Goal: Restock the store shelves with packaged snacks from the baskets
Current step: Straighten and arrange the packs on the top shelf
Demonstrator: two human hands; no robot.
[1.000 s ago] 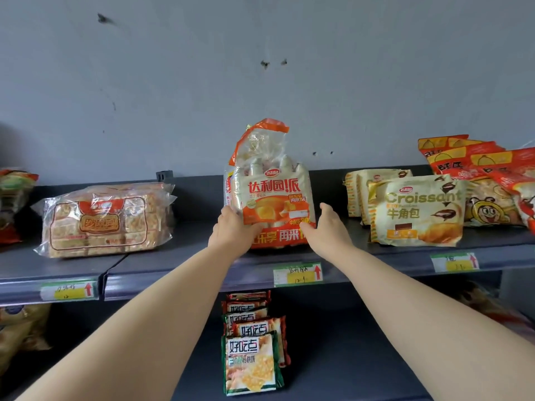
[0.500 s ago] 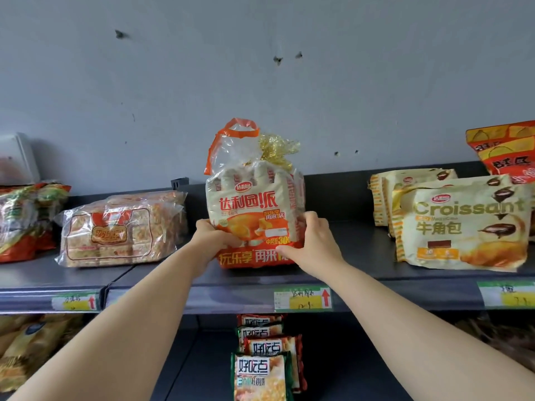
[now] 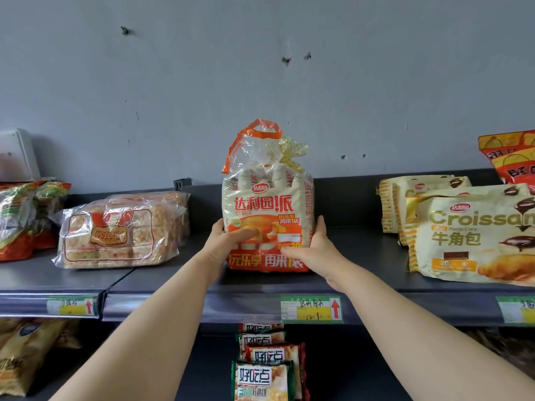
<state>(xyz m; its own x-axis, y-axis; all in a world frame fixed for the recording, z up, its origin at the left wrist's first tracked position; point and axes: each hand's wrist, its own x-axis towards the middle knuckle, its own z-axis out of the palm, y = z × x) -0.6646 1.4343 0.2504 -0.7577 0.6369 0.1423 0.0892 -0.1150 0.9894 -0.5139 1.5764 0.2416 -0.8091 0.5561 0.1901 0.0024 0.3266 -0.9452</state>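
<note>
达利园派 bag (image 3: 267, 204) straighter than before, between left hand (image 3: 223, 246) and right hand (image 3: 314, 250)

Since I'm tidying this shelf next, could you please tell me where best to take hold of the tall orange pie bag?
Take the orange pie bag by its two lower flanks, from the front, as the left hand and right hand grip it now. It stands upright and wide, and its tied top is loose film, so the full lower body likely holds steadier.
</note>
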